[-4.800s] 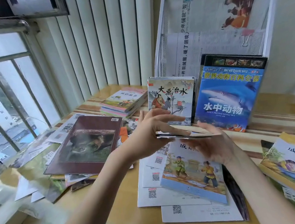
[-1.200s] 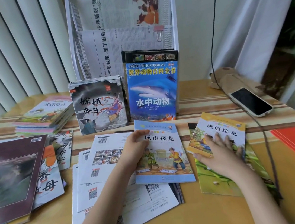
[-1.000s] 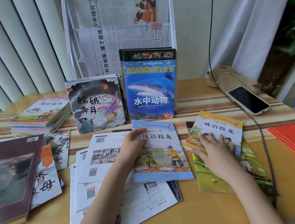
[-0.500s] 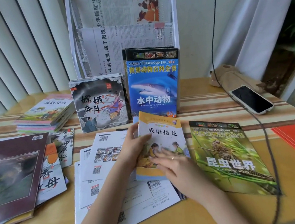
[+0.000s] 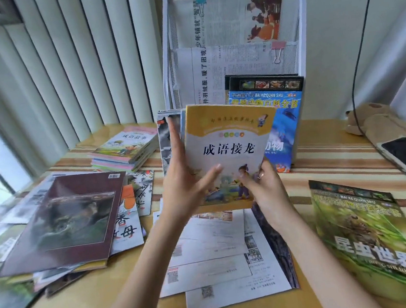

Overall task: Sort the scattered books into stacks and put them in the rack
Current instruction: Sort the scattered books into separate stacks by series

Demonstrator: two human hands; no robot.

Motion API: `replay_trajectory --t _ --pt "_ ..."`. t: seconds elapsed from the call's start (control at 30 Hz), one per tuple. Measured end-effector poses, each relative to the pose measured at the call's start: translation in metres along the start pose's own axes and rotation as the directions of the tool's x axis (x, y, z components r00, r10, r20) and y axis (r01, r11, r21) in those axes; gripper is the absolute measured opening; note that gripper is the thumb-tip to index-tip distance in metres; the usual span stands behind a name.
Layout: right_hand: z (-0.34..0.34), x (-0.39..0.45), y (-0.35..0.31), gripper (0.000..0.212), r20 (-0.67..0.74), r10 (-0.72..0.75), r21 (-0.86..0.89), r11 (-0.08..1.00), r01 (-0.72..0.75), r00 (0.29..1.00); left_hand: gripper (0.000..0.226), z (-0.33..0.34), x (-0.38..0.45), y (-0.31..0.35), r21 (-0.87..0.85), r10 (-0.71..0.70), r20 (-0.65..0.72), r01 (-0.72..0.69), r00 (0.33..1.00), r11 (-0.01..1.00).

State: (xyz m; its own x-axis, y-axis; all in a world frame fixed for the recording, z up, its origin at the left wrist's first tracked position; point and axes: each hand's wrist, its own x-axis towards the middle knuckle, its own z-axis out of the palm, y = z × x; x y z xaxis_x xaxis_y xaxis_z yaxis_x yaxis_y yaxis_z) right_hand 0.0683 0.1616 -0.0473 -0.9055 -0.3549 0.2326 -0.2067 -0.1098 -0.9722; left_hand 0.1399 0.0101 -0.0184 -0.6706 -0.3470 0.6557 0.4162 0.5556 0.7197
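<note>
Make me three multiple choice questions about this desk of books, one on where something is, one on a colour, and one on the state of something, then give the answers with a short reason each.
1. Where is the green insect book?
A. Flat on the desk, to the person's right
B. Standing in the rack
C. On the pink-edged stack

2. What colour is the band across the top of the held book?
A. Blue
B. Yellow
C. Maroon

3. How is the held book being kept?
A. Lying flat under one palm
B. Raised upright between both hands
C. Leaning alone against the rack

Answers:
1. A, it lies cover up near the right edge of the desk.
2. B, the cover's top band is yellow above the white title area.
3. B, the left hand and right hand hold its lower edges, with the fingers of the left along its side.
</note>
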Motion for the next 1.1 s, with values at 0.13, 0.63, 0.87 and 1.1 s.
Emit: replay_trajectory --t 0.13,0.63,0.87,1.1 --pt "0.034 -0.008 0.011 0.033 0.172 -0.035 -0.231 0.970 0.075 0.985 0.076 -0.030 -0.037 -0.039 0.051 -0.204 -0.075 0.208 0.976 0.977" --pt "0.246 0.105 -0.016 0.075 0.293 0.070 -0.517 0.850 0.096 0.954 0.064 -0.167 0.082 -0.108 0.543 -0.245 -0.508 0.529 0.825 0.652" --pt "0.284 0.185 0.045 0.074 0.059 0.237 -0.761 0.639 -0.110 0.970 0.055 -0.168 0.170 -0.210 0.805 -0.470 -0.199 0.417 0.860 0.423" --pt "0.281 0.192 0.071 0.065 0.088 0.167 -0.815 0.578 -0.026 0.982 0.050 -0.162 0.153 -0.276 0.880 -0.630 -0.054 0.335 0.775 0.336"
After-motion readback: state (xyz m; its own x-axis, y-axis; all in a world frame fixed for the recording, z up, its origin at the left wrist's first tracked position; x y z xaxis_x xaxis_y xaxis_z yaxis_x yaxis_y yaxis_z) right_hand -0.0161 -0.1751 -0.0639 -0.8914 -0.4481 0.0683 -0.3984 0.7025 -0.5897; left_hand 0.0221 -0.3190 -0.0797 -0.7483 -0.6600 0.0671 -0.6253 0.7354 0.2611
